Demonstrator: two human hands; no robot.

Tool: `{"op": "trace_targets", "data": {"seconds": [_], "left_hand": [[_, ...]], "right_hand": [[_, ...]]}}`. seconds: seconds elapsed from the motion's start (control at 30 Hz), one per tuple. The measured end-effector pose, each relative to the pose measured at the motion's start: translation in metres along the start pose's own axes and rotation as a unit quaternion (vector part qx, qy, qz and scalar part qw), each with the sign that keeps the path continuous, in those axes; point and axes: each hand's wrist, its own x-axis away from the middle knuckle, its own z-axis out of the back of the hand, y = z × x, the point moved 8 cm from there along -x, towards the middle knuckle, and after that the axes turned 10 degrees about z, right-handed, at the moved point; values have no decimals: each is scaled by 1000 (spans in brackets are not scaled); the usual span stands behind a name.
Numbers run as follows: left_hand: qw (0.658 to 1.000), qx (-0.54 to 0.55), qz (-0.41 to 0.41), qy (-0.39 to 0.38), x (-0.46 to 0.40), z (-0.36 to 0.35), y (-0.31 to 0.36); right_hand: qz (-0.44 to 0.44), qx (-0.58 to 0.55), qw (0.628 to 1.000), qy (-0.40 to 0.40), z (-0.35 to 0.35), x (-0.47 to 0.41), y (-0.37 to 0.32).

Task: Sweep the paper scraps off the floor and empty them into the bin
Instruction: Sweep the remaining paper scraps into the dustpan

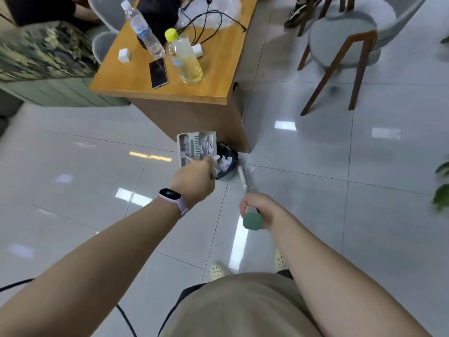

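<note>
Paper scraps lie crumpled and white inside the bin, which stands on the floor against the corner of the wooden counter. The bin is small, lined with a dark bag, and sits just beyond your left hand. Your left grip is curled around the handle of the dustpan, which is tipped up with its mouth toward the bin's rim; its pale tray shows a comb-like ridge and some blurred light shapes, and you cannot tell whether any scraps are left in it. Your right hand is to the right of the bin and nearer to you, its grip closed around the green-capped top of the broom handle, whose white shaft slants down toward the floor beside the bin; the broom head is blurred. On your left wrist is a lilac wristband. On the counter stand two plastic bottles with a dark phone lying beside them. A grey chair with brown legs stands to the right.
</note>
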Motion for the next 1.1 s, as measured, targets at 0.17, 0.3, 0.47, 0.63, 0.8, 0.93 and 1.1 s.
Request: {"op": "trace_targets", "data": {"seconds": [0.17,0.3,0.47,0.63,0.8,0.93,1.1], "left_hand": [[995,-92,-34,-21,13,-16,35],[991,-127,-35,-38,17,-28,39],[992,-116,-25,-32,17,-29,30],[993,-118,-13,-13,16,-18,24],[991,-130,-11,-15,21,-20,25],[991,-130,-21,-19,27,-23,28],[992,-127,-17,-17,32,-18,22]], "right_hand": [[-14,33,999,-16,7,-4,-6],[-27,31,999,-34,10,-2,2],[-36,11,999,-24,16,1,5],[-26,6,1000,-1,22,2,-1],[-20,52,998,10,22,2,-2],[-23,74,997,24,26,7,-3],[-20,66,997,41,29,11,-3]]}}
